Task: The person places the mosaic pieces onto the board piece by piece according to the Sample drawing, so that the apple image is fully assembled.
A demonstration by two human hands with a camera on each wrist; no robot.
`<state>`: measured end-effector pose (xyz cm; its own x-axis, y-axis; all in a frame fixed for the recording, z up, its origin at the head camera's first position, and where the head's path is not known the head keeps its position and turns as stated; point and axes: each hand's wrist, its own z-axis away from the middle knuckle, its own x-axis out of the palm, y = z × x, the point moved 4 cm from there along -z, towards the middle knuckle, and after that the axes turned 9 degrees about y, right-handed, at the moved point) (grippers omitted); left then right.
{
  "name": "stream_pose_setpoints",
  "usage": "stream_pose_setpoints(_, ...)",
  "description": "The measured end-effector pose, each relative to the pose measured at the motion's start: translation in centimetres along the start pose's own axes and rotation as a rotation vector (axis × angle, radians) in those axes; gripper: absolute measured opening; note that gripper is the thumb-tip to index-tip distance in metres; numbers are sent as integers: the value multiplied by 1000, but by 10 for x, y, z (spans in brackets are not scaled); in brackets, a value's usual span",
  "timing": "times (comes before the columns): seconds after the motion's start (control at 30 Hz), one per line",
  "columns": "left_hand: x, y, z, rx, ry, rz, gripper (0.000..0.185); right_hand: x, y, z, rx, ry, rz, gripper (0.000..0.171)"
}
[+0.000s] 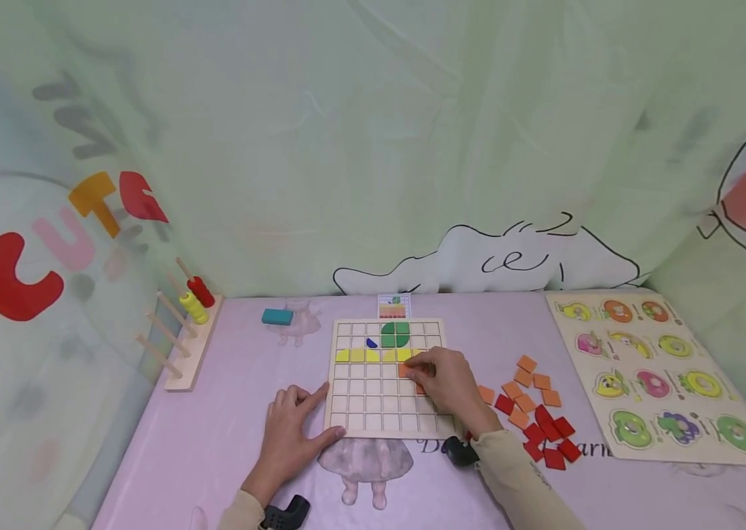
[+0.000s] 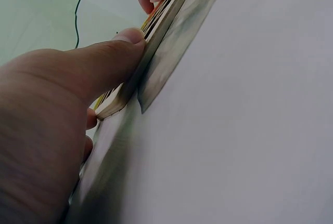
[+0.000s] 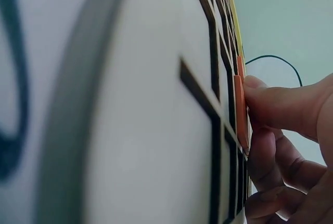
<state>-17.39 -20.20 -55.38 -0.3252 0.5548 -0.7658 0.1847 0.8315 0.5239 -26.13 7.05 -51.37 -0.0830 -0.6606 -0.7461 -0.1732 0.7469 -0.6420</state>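
Lilac table; hands on grid board; orange tiles alongside

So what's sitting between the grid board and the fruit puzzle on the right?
In the head view, loose orange tiles and red tiles lie on the mat between the grid board and the fruit puzzle.
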Motion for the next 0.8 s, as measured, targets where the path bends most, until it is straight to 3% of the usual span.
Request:
stream_pose_setpoints(0.3, 1, 0, 1, -5, -5, -7, 78, 0, 1, -1, -8, -19, -26, 22)
stream_pose_setpoints(0.5, 1, -1, 0, -5, -2, -8, 78, -27, 12, -3, 42, 13, -64, 28)
stream_pose_setpoints(0.63, 1, -1, 0, -5, -7, -12, 78, -56, 32, 2, 117, -54, -32, 33)
stream_pose_setpoints(0.8, 2, 0, 1, -9, -6, -10, 78, -83, 54, 14, 141, -189, 78, 46)
